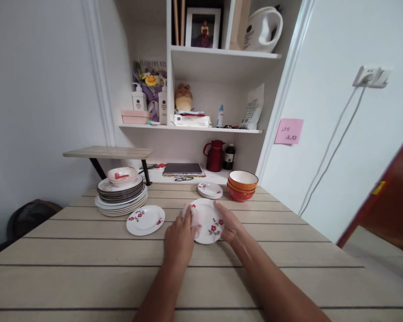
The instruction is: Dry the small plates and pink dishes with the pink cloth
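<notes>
A white plate [204, 232] with red flowers and grey leaves is held tilted above the wooden table, its face toward me. My right hand [229, 223] grips its right edge, thumb over the rim. My left hand [183, 232] presses a pale pink cloth [195, 220] against the plate's left side, fingers closed on the cloth. Left of it, a similar flowered plate [146, 220] lies flat on the table. Behind the held plate sits a short stack of small flowered plates [210, 189].
A tall stack of plates [121, 203] topped by a bowl [122, 175] stands at left, near a raised wooden shelf [107, 152]. Stacked orange and red bowls [242, 190] stand back right. Behind are a closed laptop [183, 168], a red jug [215, 155] and a dark bottle [229, 157].
</notes>
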A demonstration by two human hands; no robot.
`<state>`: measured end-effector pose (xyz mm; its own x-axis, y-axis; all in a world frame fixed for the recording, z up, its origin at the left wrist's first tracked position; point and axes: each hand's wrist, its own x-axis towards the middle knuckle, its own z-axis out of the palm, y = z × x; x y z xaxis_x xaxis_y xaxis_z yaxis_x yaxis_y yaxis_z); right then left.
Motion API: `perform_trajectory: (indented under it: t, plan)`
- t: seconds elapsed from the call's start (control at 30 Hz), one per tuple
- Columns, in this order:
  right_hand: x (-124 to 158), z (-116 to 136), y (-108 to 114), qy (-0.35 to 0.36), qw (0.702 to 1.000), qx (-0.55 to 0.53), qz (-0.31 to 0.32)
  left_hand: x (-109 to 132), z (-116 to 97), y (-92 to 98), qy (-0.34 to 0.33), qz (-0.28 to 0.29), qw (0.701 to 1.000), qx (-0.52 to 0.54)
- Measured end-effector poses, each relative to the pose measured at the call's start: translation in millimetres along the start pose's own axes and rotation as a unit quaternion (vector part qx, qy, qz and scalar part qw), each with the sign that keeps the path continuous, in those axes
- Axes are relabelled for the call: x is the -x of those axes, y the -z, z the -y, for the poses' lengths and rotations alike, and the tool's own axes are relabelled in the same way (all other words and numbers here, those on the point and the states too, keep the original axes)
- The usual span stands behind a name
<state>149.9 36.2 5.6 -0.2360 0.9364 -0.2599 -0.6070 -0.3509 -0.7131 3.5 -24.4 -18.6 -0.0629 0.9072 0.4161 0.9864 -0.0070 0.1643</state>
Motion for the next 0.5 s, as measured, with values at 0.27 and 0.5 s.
perform_trajectory:
  t: [0.27, 0.5]
  plan:
    - [-24, 4, 19, 0.038, 0.996, -0.034, -0.079, 6, -4, 1.3, 0.004, 0.024, 1.000, 0.013]
    - [-66, 26, 28, 0.065, 0.993, -0.023, -0.100, 10, -7, -0.9, -0.020, 0.042, 0.999, 0.028]
